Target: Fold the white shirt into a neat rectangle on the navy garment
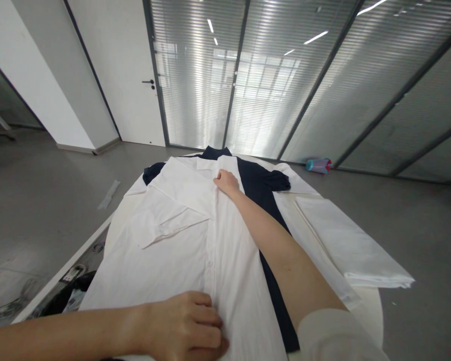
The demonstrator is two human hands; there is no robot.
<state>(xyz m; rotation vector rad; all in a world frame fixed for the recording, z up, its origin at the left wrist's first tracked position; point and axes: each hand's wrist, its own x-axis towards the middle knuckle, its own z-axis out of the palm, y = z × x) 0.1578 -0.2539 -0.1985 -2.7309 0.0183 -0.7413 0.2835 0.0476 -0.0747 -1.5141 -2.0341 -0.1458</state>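
A white button-front shirt [165,271] lies spread over a dark navy short-sleeved garment [257,183]. One white sleeve [176,225] is folded inward across its front. Low in the view, my left hand [190,326] is closed with curled fingers on the shirt near the lower end of its button strip. Farther up, my right hand [227,181] pinches the shirt's fabric just below the collar area. My right forearm crosses over the right side of both garments. The fingertips of my left hand are partly hidden by its own knuckles.
White folded cloth [349,240] lies on the right of the pale table [372,311]. Cables and a dark bag [60,298] sit below the left edge. A blue and red object [318,166] is on the floor by the glass wall. A door [124,65] stands behind.
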